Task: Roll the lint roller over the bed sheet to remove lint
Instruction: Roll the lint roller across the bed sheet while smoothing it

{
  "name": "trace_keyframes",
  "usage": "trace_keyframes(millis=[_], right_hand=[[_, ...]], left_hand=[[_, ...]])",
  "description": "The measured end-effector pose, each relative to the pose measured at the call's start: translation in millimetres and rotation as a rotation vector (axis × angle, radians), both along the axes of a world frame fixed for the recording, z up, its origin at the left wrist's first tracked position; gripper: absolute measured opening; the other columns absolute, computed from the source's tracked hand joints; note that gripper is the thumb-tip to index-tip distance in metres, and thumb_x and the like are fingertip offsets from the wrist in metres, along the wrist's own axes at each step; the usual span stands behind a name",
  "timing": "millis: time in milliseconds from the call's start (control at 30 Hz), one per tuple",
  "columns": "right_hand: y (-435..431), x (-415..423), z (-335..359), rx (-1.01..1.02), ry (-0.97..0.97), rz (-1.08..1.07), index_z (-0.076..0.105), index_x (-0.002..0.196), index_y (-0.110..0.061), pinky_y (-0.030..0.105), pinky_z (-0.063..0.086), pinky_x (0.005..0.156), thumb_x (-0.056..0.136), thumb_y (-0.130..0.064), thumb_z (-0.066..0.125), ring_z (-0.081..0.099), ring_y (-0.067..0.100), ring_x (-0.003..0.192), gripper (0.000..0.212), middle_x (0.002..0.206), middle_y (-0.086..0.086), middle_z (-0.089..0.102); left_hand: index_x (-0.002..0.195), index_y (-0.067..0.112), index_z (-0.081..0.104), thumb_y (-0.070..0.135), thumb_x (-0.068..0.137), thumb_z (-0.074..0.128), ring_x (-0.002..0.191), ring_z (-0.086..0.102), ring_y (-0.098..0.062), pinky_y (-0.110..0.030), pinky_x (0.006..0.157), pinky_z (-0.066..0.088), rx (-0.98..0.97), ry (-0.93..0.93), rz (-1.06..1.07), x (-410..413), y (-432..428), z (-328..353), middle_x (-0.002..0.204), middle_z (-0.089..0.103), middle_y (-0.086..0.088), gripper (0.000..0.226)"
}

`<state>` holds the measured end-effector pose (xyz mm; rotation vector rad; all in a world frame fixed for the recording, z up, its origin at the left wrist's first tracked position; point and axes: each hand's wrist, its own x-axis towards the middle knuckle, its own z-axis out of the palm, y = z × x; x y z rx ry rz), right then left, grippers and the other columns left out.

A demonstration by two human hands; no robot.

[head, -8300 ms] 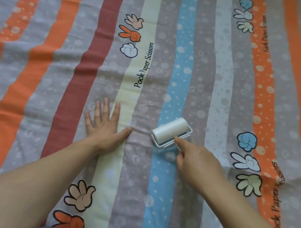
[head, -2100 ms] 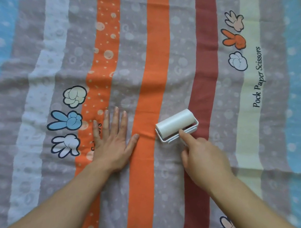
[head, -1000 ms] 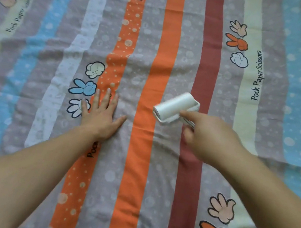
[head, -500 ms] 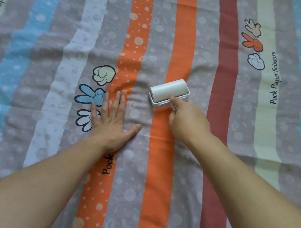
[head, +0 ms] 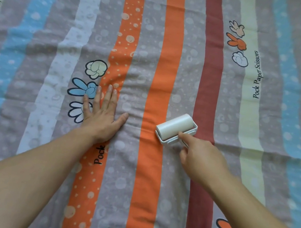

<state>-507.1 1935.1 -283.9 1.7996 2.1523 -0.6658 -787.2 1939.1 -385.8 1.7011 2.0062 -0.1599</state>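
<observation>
Head view looks down on a striped bed sheet (head: 175,40) that fills the whole picture, with both bare forearms reaching in from six o'clock. The lint roller (head: 175,127) lies on the sheet just right of centre, straddling the grey band between the plain orange stripe (head: 166,67) and the dark red stripe (head: 208,73). Its white drum has its long axis running from about eight o'clock to two o'clock, so a stroke would travel across that axis, toward eleven or back toward five. The right hand (head: 200,158) sits directly at five o'clock of the roller, touching it: the forefinger lies along the frame and the other fingers curl round the handle, a firm grasp. The left hand (head: 101,114) is well apart at nine o'clock of the roller, released and spread flat, palm down on the cloth, beside the printed cartoon hands (head: 84,89); I judge it is pinning the fabric taut. The right hand is plainly the nearer and the working one. The handle itself is almost wholly hidden under the right palm, and any lint on the sheet or on the drum is too fine to make out. Low wrinkles cross the cloth between the two hands.
</observation>
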Motion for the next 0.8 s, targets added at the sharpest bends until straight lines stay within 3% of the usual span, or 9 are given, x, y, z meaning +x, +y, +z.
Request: trace_keyframes(millis=[167,267,367,467,633,800], right_hand=[[-12.3,15.8,14.6,-0.054,-0.032,0.002,0.042,0.139,-0.043,0.032,0.046,0.073,0.092,-0.027,0.043,0.058,0.022,0.106,0.051,0.123,-0.002,0.063],[-4.4,16.6,36.2,-0.119,-0.079,0.027,0.05,0.133,-0.045,0.035,0.051,0.082,0.091,-0.029,0.047,0.06,0.02,0.107,0.045,0.126,-0.005,0.063],[12.5,6.0,66.8,-0.181,-0.162,0.03,0.053,0.13,-0.046,0.035,0.053,0.081,0.09,-0.03,0.048,0.062,0.02,0.098,0.043,0.121,-0.004,0.064],[30.2,-30.8,84.5,-0.021,-0.1,0.028,0.055,0.129,-0.043,0.037,0.052,0.081,0.089,-0.029,0.049,0.062,0.028,0.1,0.042,0.118,0.002,0.065],[77.6,-153.4,40.5,0.139,0.251,-0.057,0.051,0.138,-0.033,0.036,0.046,0.095,0.094,-0.022,0.046,0.054,0.03,0.12,0.046,0.135,0.004,0.058],[120.1,-212.8,-17.0,0.107,0.218,-0.123,0.052,0.133,-0.03,0.038,0.049,0.09,0.092,-0.022,0.044,0.057,0.033,0.114,0.043,0.127,0.008,0.062]], left_hand=[[0.154,0.028,-0.029,0.069,0.098,0.014,0.142,-0.044,-0.016,-0.056,0.115,-0.026,0.022,0.02,-0.008,3.3,-1.5,7.0,0.158,-0.041,0.012,0.082],[0.16,0.029,-0.012,0.064,0.1,0.027,0.15,-0.03,-0.013,-0.051,0.121,-0.018,0.11,-0.002,-0.023,-12.2,-5.4,13.4,0.165,-0.026,0.011,0.08],[0.162,0.025,-0.002,0.067,0.097,0.031,0.154,-0.019,-0.014,-0.05,0.124,-0.008,0.131,0.088,0.048,-46.9,-8.9,17.4,0.168,-0.016,0.005,0.084],[0.16,0.032,-0.01,0.079,0.09,0.025,0.153,-0.024,-0.02,-0.052,0.122,-0.012,0.061,0.129,0.163,-81.5,-13.6,18.2,0.167,-0.022,0.004,0.092],[0.154,0.039,-0.025,0.087,0.085,0.023,0.148,-0.035,-0.025,-0.06,0.118,-0.019,-0.012,0.074,0.137,-98.5,-9.9,17.8,0.162,-0.035,0.007,0.097],[0.153,0.037,-0.028,0.087,0.085,0.02,0.145,-0.039,-0.026,-0.06,0.116,-0.021,-0.021,0.054,0.118,-103.9,-8.5,9.4,0.16,-0.039,0.006,0.098]])
